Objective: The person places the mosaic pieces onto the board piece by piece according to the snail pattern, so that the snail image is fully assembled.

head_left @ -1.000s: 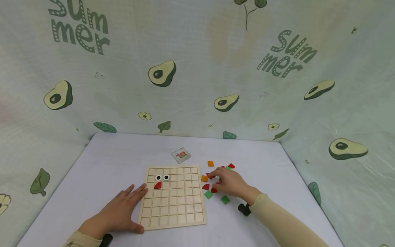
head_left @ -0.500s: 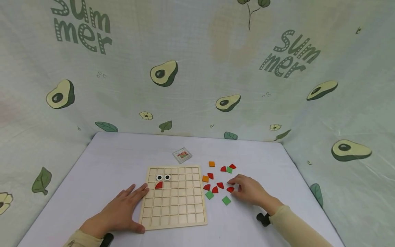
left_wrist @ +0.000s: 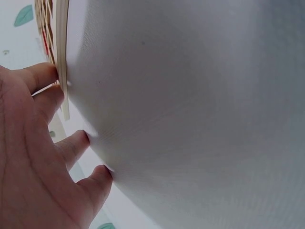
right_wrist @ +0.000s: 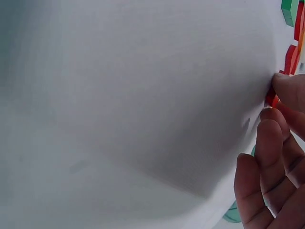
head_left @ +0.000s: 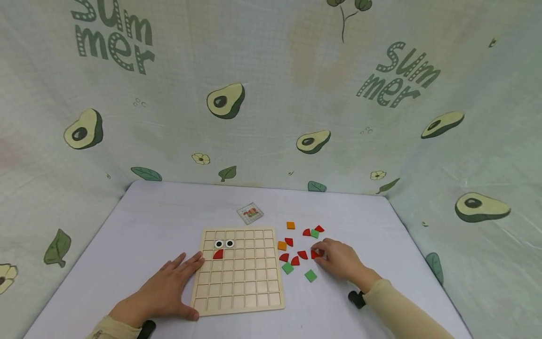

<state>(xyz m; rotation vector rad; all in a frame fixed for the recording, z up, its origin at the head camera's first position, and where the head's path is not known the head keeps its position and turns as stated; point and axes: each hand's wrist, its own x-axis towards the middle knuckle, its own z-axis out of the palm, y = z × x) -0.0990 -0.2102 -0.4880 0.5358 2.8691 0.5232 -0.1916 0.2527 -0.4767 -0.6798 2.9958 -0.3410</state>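
Observation:
A wooden grid board lies on the table, with two eye tiles and one red tile in its upper left cells. My left hand is spread along the board's left side. In the left wrist view its fingers touch the board's edge, while other fingertips rest on the tabletop. To the right, my right hand pinches a red quarter-circle tile between thumb and fingers. The right wrist view shows this red tile partly hidden by the thumb.
Right of the board lie several red quarter-circle tiles, green square tiles and orange square tiles. Behind the board is a small picture card. A printed cloth hangs around the table.
My right hand has moved right, away from the tiles near the board, to the red tile, then shifted it slightly away from me. The left hand stays at the board.

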